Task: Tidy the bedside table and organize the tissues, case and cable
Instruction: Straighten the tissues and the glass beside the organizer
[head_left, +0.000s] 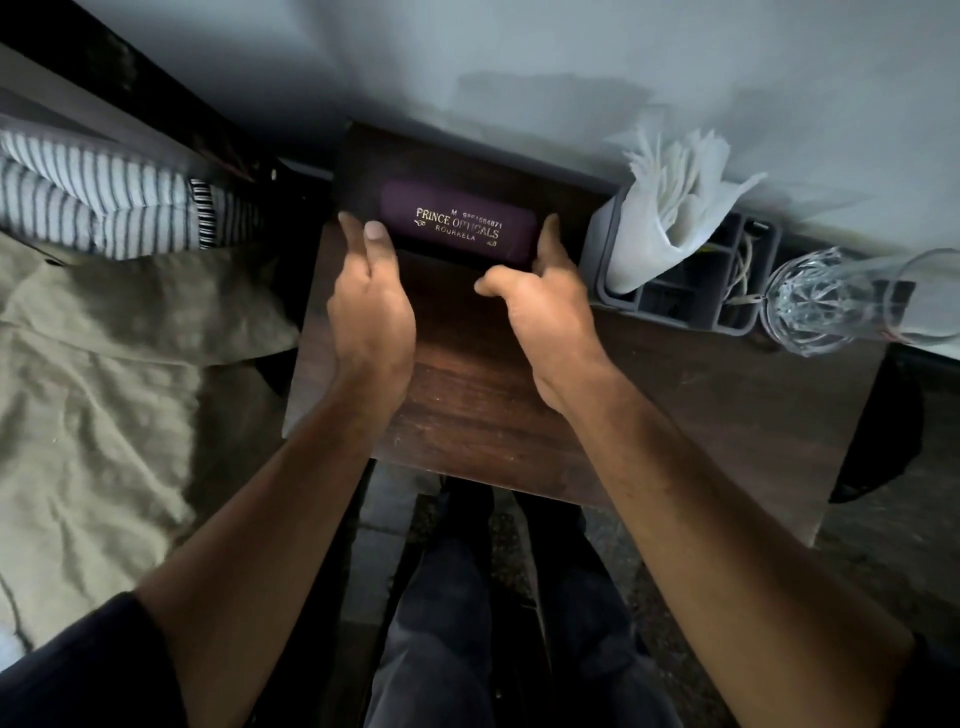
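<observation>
A dark purple spectacle case (460, 224) with gold lettering lies at the back of the wooden bedside table (675, 405), near the wall. My left hand (371, 306) touches its left end with the fingertips. My right hand (540, 301) presses its right end, thumb spread toward the middle. Both hands hold the case between them. White tissues (670, 202) stand bunched in the left compartment of a grey organizer (605, 244) to the right. A pale cable (743, 275) lies coiled in a compartment further right.
A cut-glass tumbler (810, 301) lies on its side at the table's right edge, beside the organizer. A bed with an olive sheet (104, 395) and striped pillows (98, 202) borders the table on the left. A wall (519, 62) runs behind.
</observation>
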